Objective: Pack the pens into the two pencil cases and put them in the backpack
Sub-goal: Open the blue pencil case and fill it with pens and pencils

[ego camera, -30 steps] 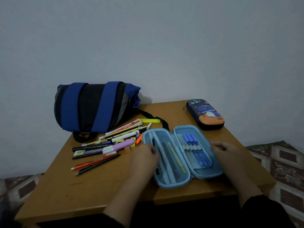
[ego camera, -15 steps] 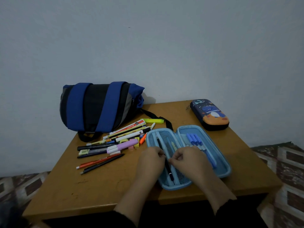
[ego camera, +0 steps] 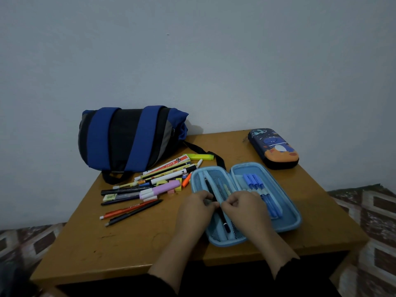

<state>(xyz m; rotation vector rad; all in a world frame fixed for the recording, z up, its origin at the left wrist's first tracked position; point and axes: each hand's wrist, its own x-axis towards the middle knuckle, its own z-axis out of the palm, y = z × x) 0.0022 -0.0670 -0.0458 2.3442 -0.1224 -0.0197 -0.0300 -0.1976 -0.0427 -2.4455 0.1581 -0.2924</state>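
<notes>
Hands unmoved, pinching pen over case.

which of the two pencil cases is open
The light blue case under the hands, lying flat with both halves showing and blue pens inside. The dark blue case at the far right corner is zipped shut.

The left hand and right hand cover the middle of the black pen and part of the open blue case's mesh pocket; their exact grip is unclear. Print on the far pens is too small to read.
</notes>
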